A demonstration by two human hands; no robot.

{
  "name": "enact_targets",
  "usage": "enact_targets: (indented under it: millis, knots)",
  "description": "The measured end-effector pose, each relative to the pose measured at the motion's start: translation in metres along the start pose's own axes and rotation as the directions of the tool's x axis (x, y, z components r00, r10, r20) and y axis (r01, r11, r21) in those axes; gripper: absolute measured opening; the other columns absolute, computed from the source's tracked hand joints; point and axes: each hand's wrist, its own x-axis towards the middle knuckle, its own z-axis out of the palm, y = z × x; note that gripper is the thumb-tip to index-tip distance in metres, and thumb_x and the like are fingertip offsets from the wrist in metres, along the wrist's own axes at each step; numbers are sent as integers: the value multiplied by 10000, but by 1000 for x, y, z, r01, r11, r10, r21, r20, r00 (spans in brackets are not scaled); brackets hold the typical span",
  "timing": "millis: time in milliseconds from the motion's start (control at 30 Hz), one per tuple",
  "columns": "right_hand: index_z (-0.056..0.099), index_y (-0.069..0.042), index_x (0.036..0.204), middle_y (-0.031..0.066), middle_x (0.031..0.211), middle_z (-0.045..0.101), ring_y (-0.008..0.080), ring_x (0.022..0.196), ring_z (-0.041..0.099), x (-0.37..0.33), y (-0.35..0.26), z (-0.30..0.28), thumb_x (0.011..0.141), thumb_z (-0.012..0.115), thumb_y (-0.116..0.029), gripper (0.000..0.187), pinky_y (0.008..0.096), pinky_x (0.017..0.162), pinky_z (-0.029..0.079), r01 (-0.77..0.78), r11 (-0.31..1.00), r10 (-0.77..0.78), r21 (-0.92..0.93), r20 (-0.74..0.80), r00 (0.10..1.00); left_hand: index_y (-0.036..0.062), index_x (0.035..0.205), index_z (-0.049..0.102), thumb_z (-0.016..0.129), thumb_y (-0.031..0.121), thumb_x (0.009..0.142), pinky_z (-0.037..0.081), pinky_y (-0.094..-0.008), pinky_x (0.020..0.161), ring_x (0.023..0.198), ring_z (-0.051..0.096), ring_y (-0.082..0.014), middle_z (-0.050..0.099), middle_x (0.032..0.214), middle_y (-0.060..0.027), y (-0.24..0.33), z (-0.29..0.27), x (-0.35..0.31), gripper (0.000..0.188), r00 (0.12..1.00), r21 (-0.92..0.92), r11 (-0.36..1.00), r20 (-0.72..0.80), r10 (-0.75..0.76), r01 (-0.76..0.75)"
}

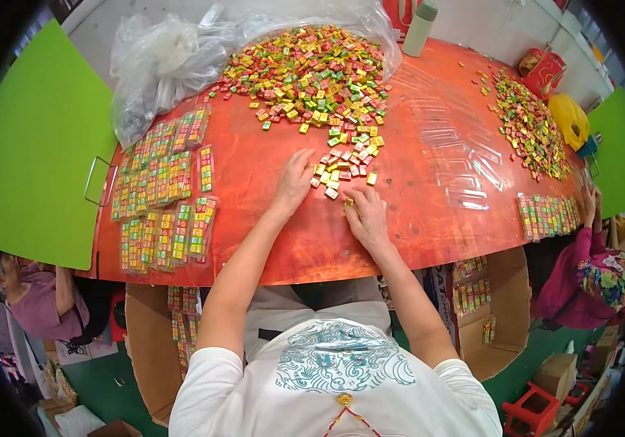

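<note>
On the red table a loose group of small wrapped blocks, yellow, red and green, trails down from a large heap of the same kind. My left hand lies at the group's left edge, fingers stretched forward and holding nothing that I can see. To the right and nearer me, my right hand pinches one small yellow block between thumb and fingers. Over at the left sit rows of transparent plastic trays filled with blocks.
Unfilled transparent trays are spread right of centre. Further right are a second heap and filled trays beside a person in magenta. Behind stand a plastic bag and a pale green bottle. Cardboard boxes sit below.
</note>
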Motion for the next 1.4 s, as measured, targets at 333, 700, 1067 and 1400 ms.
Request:
enact_targets:
  millis: [333,700,1067,1400]
  knots:
    - [640,-111,1174,44,1197,613,260,1157,546,27,-5,14,903,620,-151,275,431,926,406,145,962,-122,-230,113,986,69,1298,602,556,161,906,385,-445,1022,1286,521,-294,606,1330,-134,42,-8,-48,405,961,302,952,276,-30,-57]
    - [658,-100,1007,69,1103,613,258,1077,571,-14,-28,-18,853,676,-173,171,442,929,370,206,961,-195,-183,74,978,107,1300,597,623,202,887,378,-447,997,1220,525,-292,574,1269,-110,66,-68,-82,425,951,460,883,305,-58,-93]
    - [642,-88,1027,96,1196,582,263,1148,531,-23,-62,-12,818,690,-260,275,461,1007,320,191,929,-177,-318,74,981,111,1243,593,699,296,792,357,-568,958,1182,525,-320,571,1178,-132,80,-65,-85,499,918,628,763,377,-128,-152]
    - [648,-94,1056,83,1187,574,255,1155,519,-19,-52,6,825,692,-276,298,462,1014,305,197,902,-175,-384,92,980,117,1064,603,629,243,898,350,-541,926,1121,540,-298,568,1122,-93,53,-66,-84,210,963,664,732,266,-42,-152]
